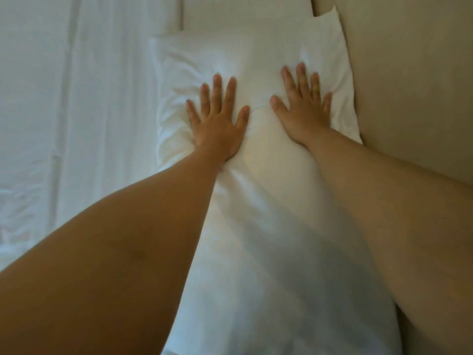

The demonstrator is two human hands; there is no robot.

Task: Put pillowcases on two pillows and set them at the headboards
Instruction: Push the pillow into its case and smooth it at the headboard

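A white pillow (256,213) in its pillowcase lies lengthwise along the beige headboard (409,73) on the right. My left hand (217,121) presses flat on the pillow's upper middle, fingers spread, denting and wrinkling the cloth. My right hand (304,108) presses flat beside it, closer to the headboard, fingers apart. Neither hand holds anything. A second white pillow (243,14) lies beyond the first at the top of the view, partly under its far end.
The white bed sheet (76,98) spreads out to the left with long creases and rumples at the lower left. My two bare forearms cover much of the lower view.
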